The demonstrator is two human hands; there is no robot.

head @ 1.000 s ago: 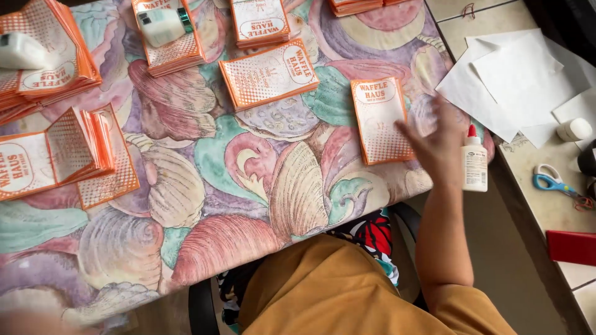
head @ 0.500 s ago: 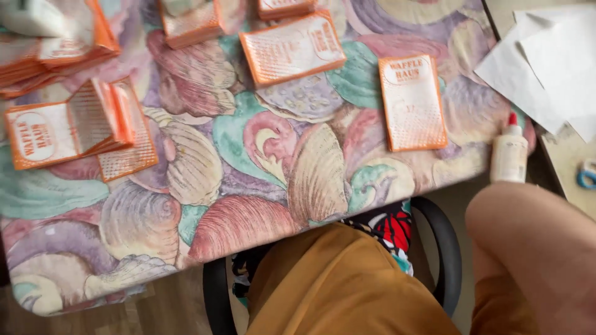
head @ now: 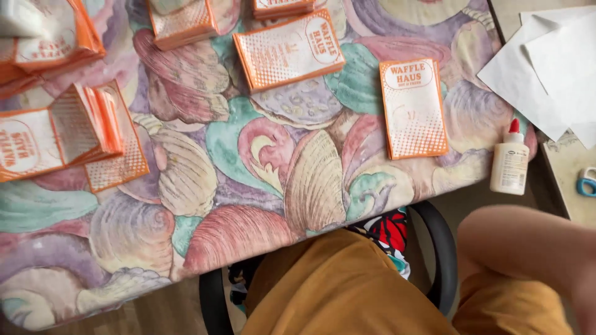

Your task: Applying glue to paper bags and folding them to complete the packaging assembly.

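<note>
Only the person's right forearm (head: 528, 242) shows, low at the right with the hand out of frame, so neither grip can be told. Nearest stands a white glue bottle (head: 510, 162) beside a flat orange-and-white paper bag (head: 413, 108). Several such bags lie finished on the shell-patterned tablecloth (head: 248, 186); white paper sheets (head: 546, 68) wait unused.

Matt paper bags (head: 414, 108), smooth plastic glue bottle (head: 510, 164), glossy shell-print tablecloth (head: 248, 186)
</note>
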